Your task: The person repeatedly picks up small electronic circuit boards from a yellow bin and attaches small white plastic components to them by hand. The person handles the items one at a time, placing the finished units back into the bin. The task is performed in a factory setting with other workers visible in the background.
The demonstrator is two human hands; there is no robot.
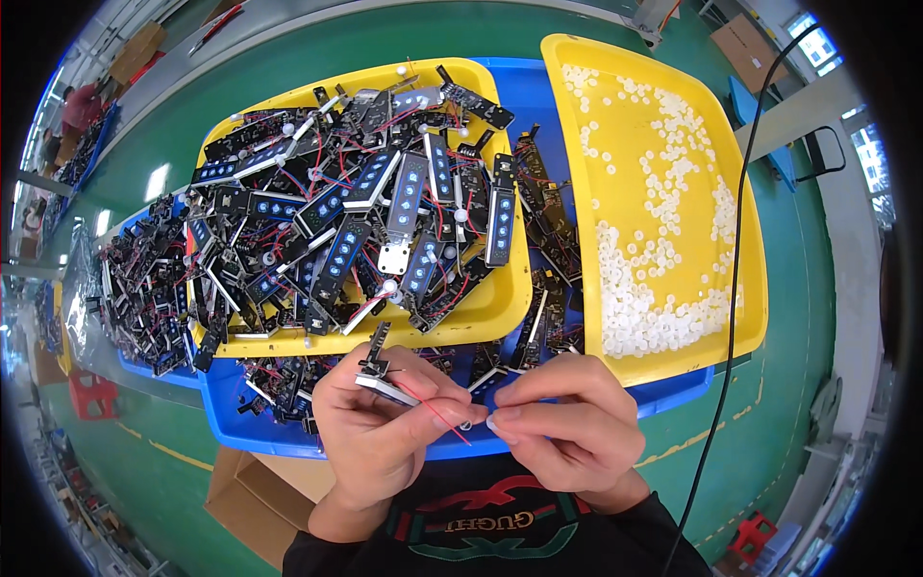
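My left hand (385,423) is closed around a small circuit board (385,388) with a white edge and a coiled spring. A thin red wire (444,420) runs from the board across my thumb, its end loose. Close beside it, my right hand (572,423) pinches a small whitish round cap (492,421). A tiny round part (466,425) shows at the left fingertips, almost touching the cap. Beyond my hands, a yellow tray (500,313) is heaped with similar black boards (404,197) bearing blue-lit displays and red wires.
On the right, a second yellow tray (577,183) holds many small white caps (635,322). Both trays rest over a blue bin (216,399) with more boards. Another pile of boards (144,279) lies at left. A black cable (735,288) hangs down the right side. An open cardboard box (250,500) stands below.
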